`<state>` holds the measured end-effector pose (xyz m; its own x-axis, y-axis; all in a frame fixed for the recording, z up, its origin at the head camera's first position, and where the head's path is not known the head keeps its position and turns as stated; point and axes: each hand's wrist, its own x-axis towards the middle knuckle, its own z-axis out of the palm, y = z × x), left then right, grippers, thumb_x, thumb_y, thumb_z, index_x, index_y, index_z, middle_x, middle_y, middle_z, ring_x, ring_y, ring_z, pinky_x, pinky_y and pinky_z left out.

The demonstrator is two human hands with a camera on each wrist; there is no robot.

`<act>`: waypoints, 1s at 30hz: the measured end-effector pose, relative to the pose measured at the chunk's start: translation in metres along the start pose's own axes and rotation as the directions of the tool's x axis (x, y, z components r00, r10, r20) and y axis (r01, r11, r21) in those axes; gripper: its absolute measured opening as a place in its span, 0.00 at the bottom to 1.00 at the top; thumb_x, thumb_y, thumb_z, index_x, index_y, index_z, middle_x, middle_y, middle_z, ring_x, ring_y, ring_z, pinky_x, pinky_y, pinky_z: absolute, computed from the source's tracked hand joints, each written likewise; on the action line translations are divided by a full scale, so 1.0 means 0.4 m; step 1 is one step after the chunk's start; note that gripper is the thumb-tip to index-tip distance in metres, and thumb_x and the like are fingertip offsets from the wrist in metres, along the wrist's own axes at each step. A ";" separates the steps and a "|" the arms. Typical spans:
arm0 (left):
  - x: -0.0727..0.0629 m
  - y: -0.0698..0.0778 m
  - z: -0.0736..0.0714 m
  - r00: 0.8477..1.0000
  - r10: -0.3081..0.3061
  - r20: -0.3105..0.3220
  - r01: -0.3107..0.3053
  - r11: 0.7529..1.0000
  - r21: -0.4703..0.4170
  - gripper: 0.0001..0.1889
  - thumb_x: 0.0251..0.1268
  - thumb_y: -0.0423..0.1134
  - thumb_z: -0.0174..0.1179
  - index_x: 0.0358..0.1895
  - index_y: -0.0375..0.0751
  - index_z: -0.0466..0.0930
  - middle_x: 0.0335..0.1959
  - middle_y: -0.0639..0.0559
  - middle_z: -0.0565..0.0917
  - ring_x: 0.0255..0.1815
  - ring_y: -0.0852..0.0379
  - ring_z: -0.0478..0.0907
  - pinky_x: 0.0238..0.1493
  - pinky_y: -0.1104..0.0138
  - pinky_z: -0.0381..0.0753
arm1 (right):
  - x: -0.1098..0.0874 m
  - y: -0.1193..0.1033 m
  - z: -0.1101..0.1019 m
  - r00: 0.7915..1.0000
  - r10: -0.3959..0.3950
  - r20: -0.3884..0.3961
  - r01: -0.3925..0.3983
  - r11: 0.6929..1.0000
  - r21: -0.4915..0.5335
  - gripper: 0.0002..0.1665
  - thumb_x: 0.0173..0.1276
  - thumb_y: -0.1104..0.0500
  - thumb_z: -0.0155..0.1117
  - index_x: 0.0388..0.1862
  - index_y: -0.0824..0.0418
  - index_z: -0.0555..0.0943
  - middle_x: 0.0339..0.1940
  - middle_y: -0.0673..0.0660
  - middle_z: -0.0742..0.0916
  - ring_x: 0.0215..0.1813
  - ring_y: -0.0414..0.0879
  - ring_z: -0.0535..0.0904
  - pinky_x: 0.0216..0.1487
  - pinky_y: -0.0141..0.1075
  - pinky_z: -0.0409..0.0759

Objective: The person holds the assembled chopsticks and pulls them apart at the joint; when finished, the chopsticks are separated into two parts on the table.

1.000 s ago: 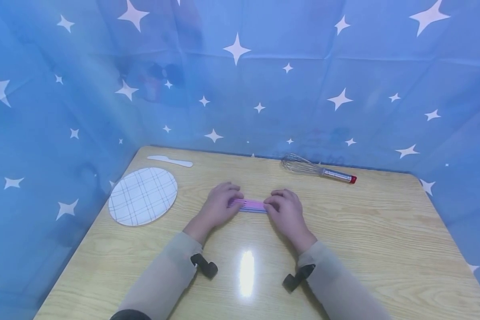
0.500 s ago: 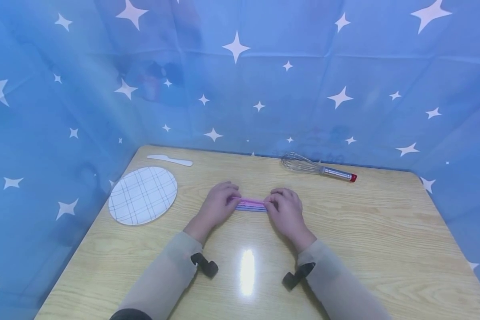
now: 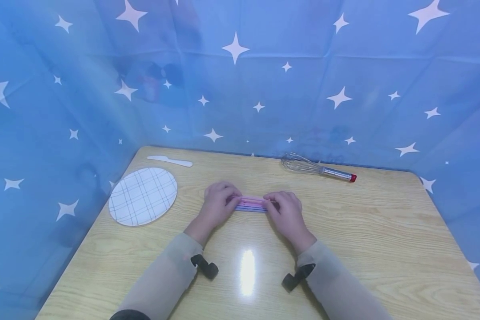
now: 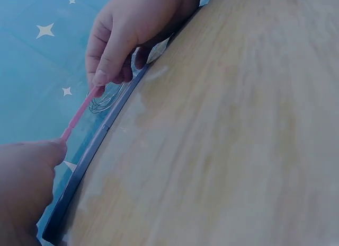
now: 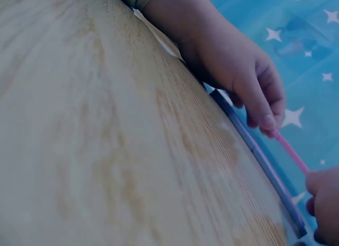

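Both hands pinch a slim pink stick (image 4: pixel 79 117) at its two ends, my left hand (image 3: pixel 219 202) on one and my right hand (image 3: pixel 289 215) on the other. In the wrist views this stick (image 5: pixel 291 152) is raised above a flat row of sticks on the table. The row's near side is a blue stick (image 3: pixel 251 210), with pink and purple ones behind it. Fingers cover the row's ends in the head view. What the sticks are for does not show; they are thin, straight and smooth.
A white plate (image 3: pixel 142 196) with a checked pattern lies at the left, and a white knife (image 3: pixel 170 161) is behind it. A wire whisk (image 3: pixel 318 168) with a red-tipped handle rests near the back edge of the wooden table (image 3: pixel 376 231). Blue star-patterned cloth hangs behind.
The left hand has shifted slightly left, and the pink stick now shows apart from the row. The right hand's fingers have shifted a little at its end. Plate, knife and whisk stay put.
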<state>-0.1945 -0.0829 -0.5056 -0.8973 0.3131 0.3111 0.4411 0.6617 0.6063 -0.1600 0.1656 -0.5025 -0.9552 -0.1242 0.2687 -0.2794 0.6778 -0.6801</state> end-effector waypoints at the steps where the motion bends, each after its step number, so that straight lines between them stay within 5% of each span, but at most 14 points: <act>1: -0.001 0.001 0.000 1.000 0.007 -0.011 -0.007 1.000 -0.003 0.04 0.73 0.46 0.70 0.45 0.53 0.90 0.54 0.56 0.85 0.62 0.49 0.77 0.74 0.47 0.58 | 0.000 0.000 0.000 1.000 -0.010 -0.007 0.010 1.000 0.003 0.10 0.78 0.53 0.71 0.52 0.55 0.89 0.51 0.53 0.90 0.58 0.55 0.76 0.72 0.61 0.59; 11: -0.003 0.008 -0.005 0.998 -0.006 -0.063 0.006 1.000 -0.008 0.08 0.74 0.49 0.70 0.47 0.52 0.89 0.42 0.59 0.83 0.47 0.55 0.76 0.61 0.53 0.71 | 0.002 0.002 -0.003 0.991 -0.087 -0.102 0.093 0.995 0.049 0.05 0.76 0.59 0.71 0.47 0.57 0.90 0.44 0.53 0.90 0.52 0.53 0.77 0.62 0.51 0.68; 30: 0.010 0.017 0.021 0.996 0.077 -0.039 -0.076 0.997 0.012 0.07 0.76 0.49 0.68 0.45 0.51 0.89 0.45 0.59 0.85 0.53 0.56 0.79 0.65 0.54 0.71 | -0.004 0.036 -0.043 0.988 -0.130 -0.084 0.136 0.989 0.066 0.06 0.76 0.62 0.71 0.48 0.59 0.89 0.46 0.54 0.89 0.55 0.52 0.77 0.58 0.49 0.73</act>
<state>-0.1953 -0.0715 -0.5065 -0.8594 0.3360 0.3854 0.5082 0.6440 0.5718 -0.1610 0.1879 -0.5010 -0.8992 -0.1496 0.4112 -0.4121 0.6055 -0.6808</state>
